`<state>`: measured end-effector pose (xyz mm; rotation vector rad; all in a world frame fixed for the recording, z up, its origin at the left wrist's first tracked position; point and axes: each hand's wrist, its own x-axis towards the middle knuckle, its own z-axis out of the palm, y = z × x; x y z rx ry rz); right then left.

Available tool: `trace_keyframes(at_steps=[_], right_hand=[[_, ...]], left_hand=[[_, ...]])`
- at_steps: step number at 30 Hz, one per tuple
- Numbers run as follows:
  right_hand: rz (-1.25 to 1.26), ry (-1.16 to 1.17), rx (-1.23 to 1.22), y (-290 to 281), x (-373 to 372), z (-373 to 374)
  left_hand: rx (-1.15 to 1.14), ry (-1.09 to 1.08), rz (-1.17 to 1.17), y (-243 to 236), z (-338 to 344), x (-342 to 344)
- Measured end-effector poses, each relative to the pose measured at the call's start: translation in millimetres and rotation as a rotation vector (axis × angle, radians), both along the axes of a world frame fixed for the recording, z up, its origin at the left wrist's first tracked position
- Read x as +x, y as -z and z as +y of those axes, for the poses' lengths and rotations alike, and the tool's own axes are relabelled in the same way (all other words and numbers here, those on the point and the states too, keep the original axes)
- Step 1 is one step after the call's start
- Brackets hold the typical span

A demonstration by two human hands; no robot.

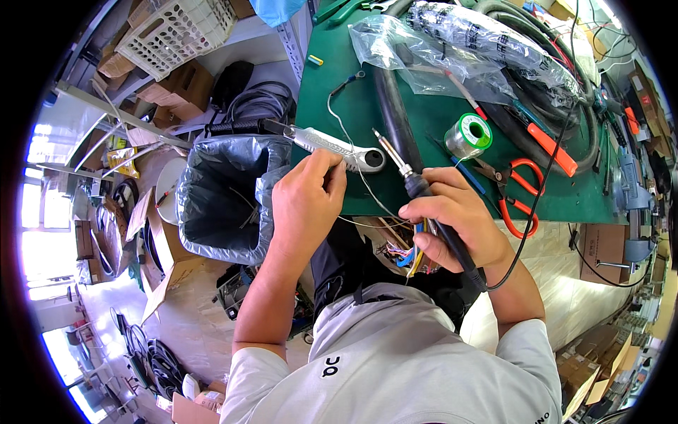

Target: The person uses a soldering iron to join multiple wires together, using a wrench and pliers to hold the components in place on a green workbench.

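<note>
My right hand (459,215) grips a soldering iron (418,185), its bare metal tip pointing up and left. Below the same hand's fingers hang a few coloured wires (418,247); whether they are pinched there I cannot tell. My left hand (311,198) is closed in a pinch, its fingertips beside a thin grey wire (339,121); what it holds is hidden. Just beyond those fingertips lies a silver ratchet-like tool (332,145) with a round head and dark handle, reaching over the table edge. The wire ends in a ring terminal (360,74) on the green mat.
On the green mat (332,191) are a solder spool (469,136), red-handled scissors (519,194), thick black cable (395,113) and a clear plastic bag (438,53). A lined bin (201,237) stands at the left. The iron's cord (547,177) crosses the mat's right side.
</note>
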<state>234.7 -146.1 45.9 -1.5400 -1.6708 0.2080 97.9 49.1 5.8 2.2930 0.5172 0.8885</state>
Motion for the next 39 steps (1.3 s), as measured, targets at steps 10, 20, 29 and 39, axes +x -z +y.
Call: trace_keyframes(at_steps=[10, 20, 29, 39], right_hand=[[-0.056, 0.132, 0.096, 9, -10, 24], [-0.101, 0.085, 0.044, 14, -8, 17], [-0.102, 0.082, 0.046, 15, -7, 15], [-0.102, 0.059, 0.039, 16, -4, 15]], left_hand=[[-0.182, -0.108, 0.033, 4, 6, -8], [-0.163, -0.07, 0.059, 3, 4, -10], [-0.131, -0.017, -0.062, 5, 2, -10], [0.032, -0.034, -0.022, -3, 3, -9]])
